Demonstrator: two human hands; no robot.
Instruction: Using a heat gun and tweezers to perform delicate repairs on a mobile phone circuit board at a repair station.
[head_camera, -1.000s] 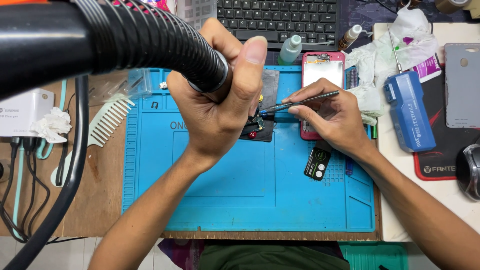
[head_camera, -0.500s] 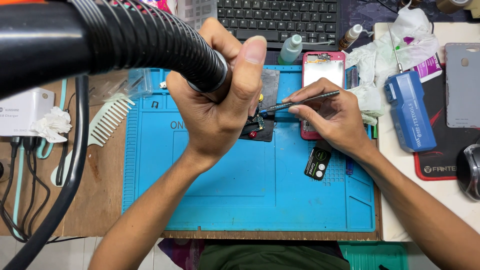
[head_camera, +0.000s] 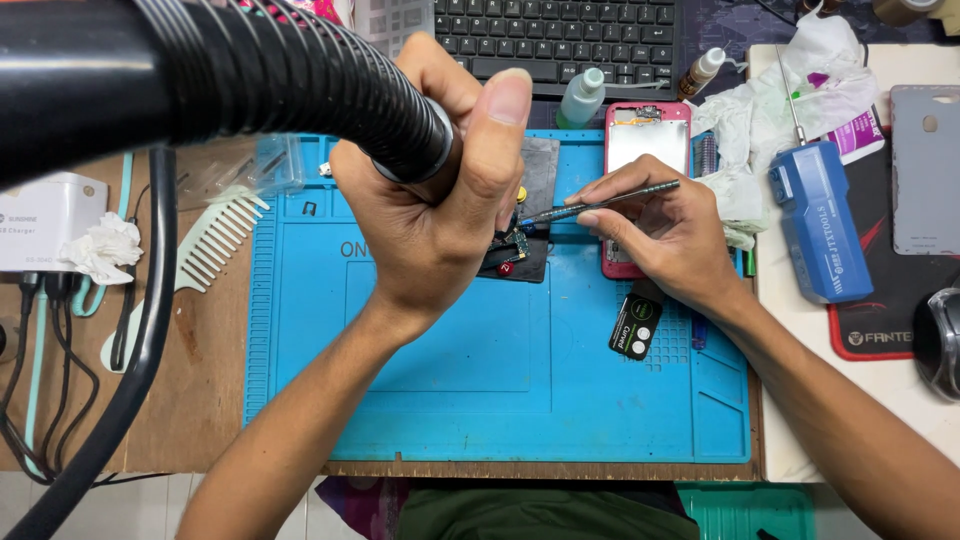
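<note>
My left hand (head_camera: 430, 200) is wrapped around the end of a black ribbed hose (head_camera: 290, 80), holding its nozzle down over a small circuit board (head_camera: 512, 250). The board lies on a dark pad (head_camera: 535, 170) on the blue work mat (head_camera: 500, 380). My right hand (head_camera: 665, 235) grips thin grey tweezers (head_camera: 600, 205) whose tips touch the board. The hand rests over a pink phone shell (head_camera: 645, 140). Most of the board is hidden under my left hand.
A black keyboard (head_camera: 560, 40) and a small bottle (head_camera: 582, 98) sit behind the mat. A blue tool case (head_camera: 818, 220), crumpled tissue (head_camera: 790, 100) and a grey phone cover (head_camera: 925, 165) lie to the right. A green comb (head_camera: 205, 250) and white charger (head_camera: 45, 220) are left.
</note>
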